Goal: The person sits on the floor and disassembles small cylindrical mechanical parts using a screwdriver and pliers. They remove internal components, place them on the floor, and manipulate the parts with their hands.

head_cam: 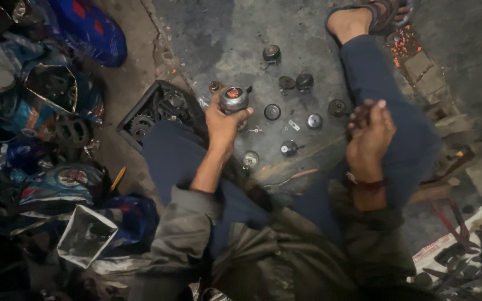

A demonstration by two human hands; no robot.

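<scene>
**Sitting on the workshop floor with a little metal bell in hand**

Grey jacket sleeves fill the bottom of the view, knees in blue trousers spread either side. Far left there's a heap of blue bags (79, 184) and a black crate (157, 108) with sprockets in it. Next over, the left hand (222, 124) is raised, fingers wrapped around a small round metal bell (234, 98) with a reddish spot on top, held just above the concrete floor (224, 39). More round caps and bell parts (288, 83) are scattered on the floor between the legs, some dark, some shiny. The right hand (369, 136) rests on the right knee; fingers look loosely curled, and I can't tell if anything's in it. Far right, a tray of tools (470, 245). Looks like the inspecting stage; my guess is fitting a part needs that free hand.
</scene>
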